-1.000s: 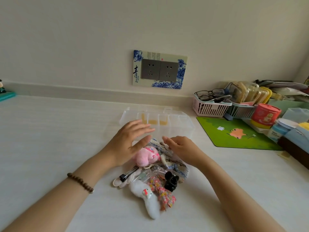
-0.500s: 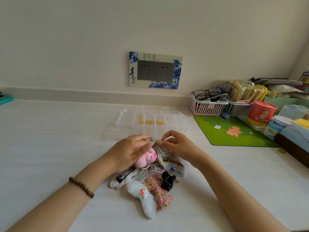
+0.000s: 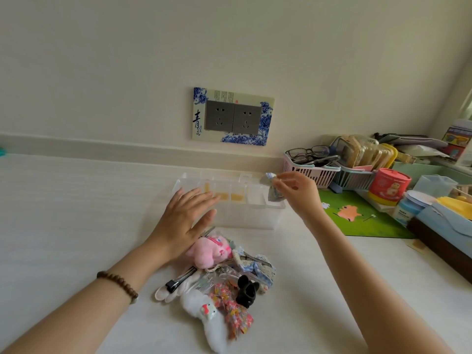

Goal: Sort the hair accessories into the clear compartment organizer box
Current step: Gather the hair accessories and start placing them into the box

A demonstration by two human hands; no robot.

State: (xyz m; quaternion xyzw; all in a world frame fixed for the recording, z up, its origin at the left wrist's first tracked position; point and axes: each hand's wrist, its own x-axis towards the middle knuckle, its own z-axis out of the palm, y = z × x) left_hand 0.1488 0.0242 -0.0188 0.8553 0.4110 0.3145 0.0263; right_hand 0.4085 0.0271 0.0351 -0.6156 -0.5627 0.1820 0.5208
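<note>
Centre frame, the right hand (image 3: pixel 296 192) pinches a blue-and-white fabric bow (image 3: pixel 273 191) over the clear plastic organizer box (image 3: pixel 245 217), seemingly to drop it in; the left hand (image 3: pixel 184 221) lies splayed.

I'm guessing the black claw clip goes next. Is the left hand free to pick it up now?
Probably yes: the left hand is open and empty just beyond the pink plush clip; the black claw clip lies uncovered nearer the person, so the hand need only draw back over the plush.
</note>
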